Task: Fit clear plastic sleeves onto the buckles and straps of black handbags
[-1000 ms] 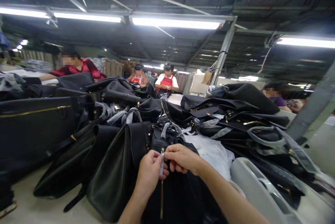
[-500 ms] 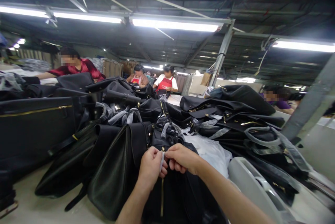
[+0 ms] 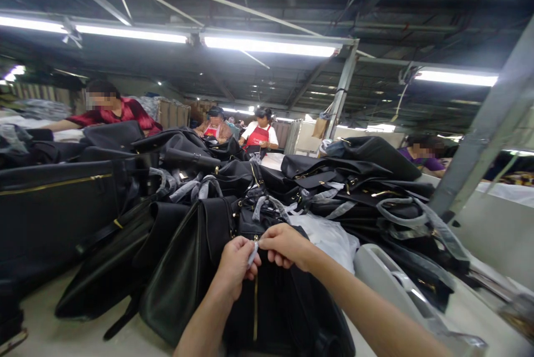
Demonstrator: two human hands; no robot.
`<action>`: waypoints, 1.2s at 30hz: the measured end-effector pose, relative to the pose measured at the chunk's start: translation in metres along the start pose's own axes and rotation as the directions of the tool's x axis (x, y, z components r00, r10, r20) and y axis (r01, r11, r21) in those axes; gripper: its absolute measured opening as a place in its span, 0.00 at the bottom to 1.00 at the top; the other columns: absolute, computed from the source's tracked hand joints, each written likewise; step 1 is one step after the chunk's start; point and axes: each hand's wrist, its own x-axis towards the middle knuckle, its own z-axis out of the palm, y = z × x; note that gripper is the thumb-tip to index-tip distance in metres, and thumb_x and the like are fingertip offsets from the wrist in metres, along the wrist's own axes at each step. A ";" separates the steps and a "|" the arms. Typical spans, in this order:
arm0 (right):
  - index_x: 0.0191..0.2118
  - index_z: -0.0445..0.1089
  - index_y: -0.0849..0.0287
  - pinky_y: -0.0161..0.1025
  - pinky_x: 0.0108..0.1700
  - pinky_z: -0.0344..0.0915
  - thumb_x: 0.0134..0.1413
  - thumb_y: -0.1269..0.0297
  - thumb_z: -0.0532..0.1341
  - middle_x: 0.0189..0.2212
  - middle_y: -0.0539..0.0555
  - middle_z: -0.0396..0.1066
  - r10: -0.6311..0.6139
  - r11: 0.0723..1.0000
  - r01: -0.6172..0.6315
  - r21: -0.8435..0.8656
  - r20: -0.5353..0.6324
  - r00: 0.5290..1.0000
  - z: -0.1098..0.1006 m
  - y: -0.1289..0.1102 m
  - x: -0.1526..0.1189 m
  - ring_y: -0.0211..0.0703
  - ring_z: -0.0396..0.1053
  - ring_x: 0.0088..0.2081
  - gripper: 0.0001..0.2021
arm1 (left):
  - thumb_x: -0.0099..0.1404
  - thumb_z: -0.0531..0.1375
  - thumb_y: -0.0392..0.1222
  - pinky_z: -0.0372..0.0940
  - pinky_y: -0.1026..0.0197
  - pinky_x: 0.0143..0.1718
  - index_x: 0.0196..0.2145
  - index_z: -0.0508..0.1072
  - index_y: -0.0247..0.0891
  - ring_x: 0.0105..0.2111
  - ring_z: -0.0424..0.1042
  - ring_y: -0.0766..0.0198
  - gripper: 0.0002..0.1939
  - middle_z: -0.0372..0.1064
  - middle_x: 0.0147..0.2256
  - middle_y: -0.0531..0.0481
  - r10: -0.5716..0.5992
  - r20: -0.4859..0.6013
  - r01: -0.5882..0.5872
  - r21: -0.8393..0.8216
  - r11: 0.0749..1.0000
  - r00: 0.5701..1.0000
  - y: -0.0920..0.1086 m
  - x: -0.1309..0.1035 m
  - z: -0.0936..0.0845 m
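Pale strip (image 3: 252, 255), near upright just earlier, now slanted toward my left hand (image 3: 234, 269); judged the work at the zip pull (image 3: 256, 238) unfinished. Left was pinched closed on the strip; right hand (image 3: 287, 246) pinched at the pull, its hold unclear. Black bag (image 3: 277, 312) sat toward the near edge of the bench (image 3: 75, 340).
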 end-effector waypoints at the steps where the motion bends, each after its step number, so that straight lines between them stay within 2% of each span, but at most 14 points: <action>1: 0.27 0.69 0.62 0.22 0.10 0.46 0.58 0.74 0.57 0.11 0.42 0.63 0.011 0.999 -0.011 0.051 -0.008 1.000 -0.002 -0.002 -0.002 0.26 0.55 0.10 0.10 | 0.57 0.57 0.42 0.48 0.71 0.11 0.24 0.62 0.38 0.10 0.56 0.74 0.08 0.65 0.15 0.56 -0.004 0.008 0.004 -0.006 1.000 1.000 0.000 0.000 0.000; 8: 0.30 0.64 0.64 0.18 0.12 0.48 0.68 0.69 0.49 0.15 0.41 0.57 0.177 0.933 -0.166 0.318 -0.004 0.984 -0.015 -0.012 -0.018 0.22 0.51 0.10 0.15 | 0.58 0.57 0.42 0.49 0.72 0.12 0.24 0.62 0.38 0.11 0.57 0.75 0.09 0.65 0.15 0.56 0.000 0.023 0.000 -0.038 0.999 1.000 0.000 0.000 0.001; 10: 0.30 0.64 0.64 0.18 0.13 0.49 0.69 0.68 0.47 0.15 0.42 0.58 0.167 0.927 -0.144 0.346 -0.035 0.985 -0.020 -0.013 -0.023 0.22 0.52 0.11 0.16 | 0.58 0.57 0.42 0.49 0.72 0.12 0.24 0.62 0.38 0.11 0.57 0.75 0.09 0.65 0.15 0.56 0.004 0.022 -0.003 -0.046 0.999 1.000 0.000 0.000 0.000; 13: 0.34 0.65 0.62 0.20 0.12 0.48 0.66 0.71 0.50 0.16 0.42 0.60 0.076 0.942 -0.025 0.334 -0.141 0.987 -0.023 -0.010 -0.030 0.24 0.53 0.11 0.10 | 0.57 0.58 0.42 0.48 0.72 0.12 0.23 0.62 0.38 0.11 0.56 0.75 0.09 0.65 0.15 0.56 0.001 0.031 0.001 -0.059 0.998 1.000 0.000 0.000 -0.002; 16: 0.38 0.68 0.60 0.24 0.12 0.49 0.61 0.73 0.54 0.17 0.43 0.64 -0.127 0.983 0.152 0.100 -0.220 0.967 -0.015 0.000 -0.031 0.29 0.57 0.13 0.06 | 0.56 0.58 0.42 0.48 0.72 0.11 0.23 0.62 0.38 0.10 0.56 0.75 0.09 0.65 0.14 0.56 -0.001 0.040 0.004 -0.072 0.997 0.999 0.000 0.000 -0.003; 18: 0.35 0.70 0.60 0.28 0.16 0.57 0.58 0.72 0.55 0.20 0.45 0.66 -0.317 0.944 0.282 -0.172 -0.233 0.919 -0.007 0.007 -0.029 0.33 0.62 0.16 0.06 | 0.57 0.58 0.42 0.48 0.72 0.11 0.23 0.62 0.38 0.10 0.56 0.75 0.09 0.65 0.14 0.56 0.001 0.041 0.003 -0.080 0.997 0.999 0.000 0.000 -0.003; 19: 0.34 0.71 0.60 0.30 0.21 0.61 0.56 0.72 0.56 0.23 0.47 0.67 -0.436 0.877 0.353 -0.327 -0.229 0.871 -0.004 0.010 -0.026 0.35 0.66 0.20 0.06 | 0.57 0.58 0.42 0.47 0.72 0.11 0.24 0.62 0.38 0.10 0.56 0.75 0.09 0.65 0.14 0.56 0.001 0.040 0.002 -0.083 0.997 0.999 0.000 0.000 -0.003; 21: 0.35 0.73 0.58 0.36 0.33 0.66 0.53 0.73 0.58 0.32 0.51 0.71 -0.648 0.663 0.436 -0.609 -0.174 0.742 0.001 0.016 -0.021 0.40 0.70 0.30 0.08 | 0.57 0.58 0.42 0.47 0.72 0.11 0.24 0.62 0.38 0.10 0.56 0.75 0.09 0.65 0.14 0.56 0.000 0.041 0.004 -0.085 0.996 0.999 0.000 0.000 -0.003; 22: 0.38 0.74 0.57 0.38 0.37 0.66 0.52 0.73 0.59 0.36 0.53 0.71 -0.708 0.551 0.429 -0.716 -0.129 0.694 0.002 0.018 -0.019 0.42 0.71 0.35 0.09 | 0.57 0.58 0.42 0.47 0.72 0.11 0.24 0.62 0.38 0.10 0.56 0.75 0.09 0.65 0.14 0.56 -0.003 0.043 0.007 -0.086 0.996 0.999 0.000 0.000 -0.004; 23: 0.40 0.73 0.56 0.39 0.40 0.66 0.51 0.73 0.59 0.40 0.54 0.70 -0.732 0.470 0.401 -0.786 -0.093 0.675 0.003 0.019 -0.016 0.45 0.70 0.38 0.11 | 0.58 0.57 0.42 0.47 0.72 0.11 0.24 0.62 0.38 0.10 0.56 0.75 0.09 0.65 0.14 0.56 -0.006 0.045 0.010 -0.086 0.996 0.999 0.000 0.000 -0.004; 24: 0.43 0.73 0.56 0.40 0.42 0.65 0.50 0.73 0.59 0.42 0.55 0.70 -0.724 0.430 0.362 -0.827 -0.076 0.686 0.002 0.020 -0.014 0.46 0.70 0.40 0.13 | 0.58 0.57 0.42 0.47 0.72 0.10 0.24 0.62 0.38 0.10 0.56 0.75 0.09 0.65 0.14 0.56 -0.010 0.049 0.014 -0.086 0.996 0.999 0.000 0.000 -0.004; 27: 0.44 0.70 0.58 0.40 0.43 0.64 0.48 0.76 0.58 0.41 0.55 0.69 -0.668 0.417 0.300 -0.858 -0.065 0.741 -0.003 0.023 -0.009 0.47 0.70 0.41 0.16 | 0.59 0.57 0.41 0.47 0.72 0.11 0.24 0.62 0.37 0.10 0.56 0.75 0.09 0.65 0.14 0.56 -0.022 0.058 0.027 -0.091 0.995 0.998 0.000 0.001 -0.006; 32: 0.55 0.61 0.57 0.39 0.43 0.64 0.45 0.79 0.55 0.48 0.56 0.66 -0.688 0.334 0.355 -0.873 0.031 0.725 -0.011 0.022 -0.014 0.46 0.68 0.43 0.28 | 0.59 0.58 0.41 0.48 0.72 0.11 0.23 0.63 0.37 0.10 0.56 0.75 0.10 0.65 0.15 0.56 -0.052 0.072 0.060 -0.113 0.992 0.996 0.001 0.004 -0.007; 36: 0.48 0.65 0.57 0.38 0.35 0.63 0.52 0.76 0.56 0.47 0.57 0.66 -0.693 0.229 0.276 -0.934 0.043 0.720 -0.010 0.024 -0.014 0.46 0.69 0.38 0.17 | 0.61 0.58 0.40 0.48 0.72 0.12 0.24 0.63 0.37 0.10 0.56 0.75 0.10 0.64 0.15 0.56 -0.076 0.077 0.085 -0.127 0.988 0.994 0.002 0.004 -0.008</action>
